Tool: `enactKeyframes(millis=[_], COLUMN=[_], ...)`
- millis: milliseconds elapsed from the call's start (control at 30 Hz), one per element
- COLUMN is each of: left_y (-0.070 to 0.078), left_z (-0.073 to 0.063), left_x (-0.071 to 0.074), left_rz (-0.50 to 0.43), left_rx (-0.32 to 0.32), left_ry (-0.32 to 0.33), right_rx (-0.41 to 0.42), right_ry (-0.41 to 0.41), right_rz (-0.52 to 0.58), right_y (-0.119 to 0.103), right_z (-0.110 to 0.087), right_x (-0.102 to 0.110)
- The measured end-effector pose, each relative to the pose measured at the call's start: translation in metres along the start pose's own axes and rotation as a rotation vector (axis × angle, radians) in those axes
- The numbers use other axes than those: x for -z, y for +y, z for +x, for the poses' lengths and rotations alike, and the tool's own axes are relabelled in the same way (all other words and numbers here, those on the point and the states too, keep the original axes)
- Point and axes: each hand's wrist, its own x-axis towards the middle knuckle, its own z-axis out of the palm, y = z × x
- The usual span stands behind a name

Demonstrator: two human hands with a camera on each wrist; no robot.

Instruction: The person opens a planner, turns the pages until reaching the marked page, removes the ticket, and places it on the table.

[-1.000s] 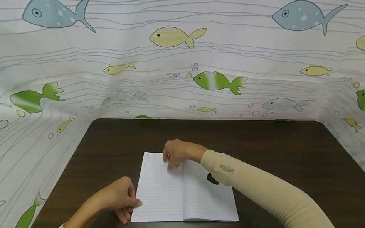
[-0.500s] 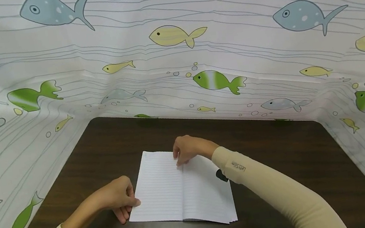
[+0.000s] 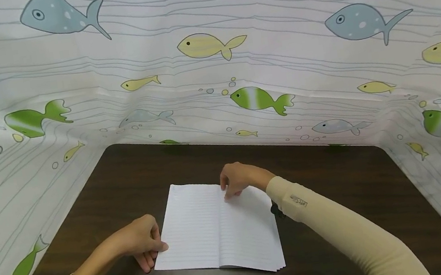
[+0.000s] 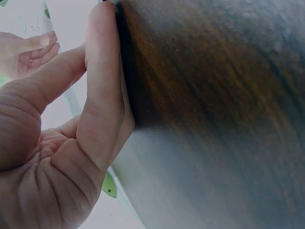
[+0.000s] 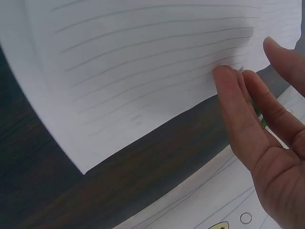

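An open notebook (image 3: 193,230) with lined white pages lies on the dark table, its spine running down the middle. My left hand (image 3: 141,237) pinches the lower left edge of it, thumb on top of the page. In the left wrist view the fingers of that hand (image 4: 71,124) lie low against the tabletop. Near the top of the spine, my right hand (image 3: 240,180) touches the upper part of the right page. Seen from the right wrist, that hand (image 5: 271,129) has extended fingertips at the paper (image 5: 157,62) and its thumb held apart.
The brown wooden table (image 3: 315,176) surrounds the notebook on every side. A white sheet printed with fish (image 3: 257,98) stands as walls at the back and both sides. Both forearms wear cream sleeves (image 3: 333,220).
My right hand has slid rightward along the top of the notebook, from the left page across the spine. The left hand keeps its place at the left edge.
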Motion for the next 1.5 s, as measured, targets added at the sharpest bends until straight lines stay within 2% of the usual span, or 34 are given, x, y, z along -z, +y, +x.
enactKeyframes(millis=[367,733,1200,1500], left_y=[-0.004,-0.003,-0.003,-0.003], left_z=[0.001,0.001,0.001,0.001], left_x=[0.000,0.001,0.000,0.000], left_rz=[-0.003,-0.014,-0.018,-0.014], left_rx=[-0.025,-0.028,-0.035,-0.033], left_ry=[0.000,-0.007,-0.008,0.001], right_rx=[-0.077,-0.074,-0.130,-0.129], right_ry=[0.034,0.057,0.065,0.071], right_rz=[-0.007,-0.030,0.011,0.050], right_y=[0.015,0.035,0.060,0.069], right_z=[-0.015,-0.032,-0.033,-0.031], right_x=[0.009,0.028,0.030,0.025])
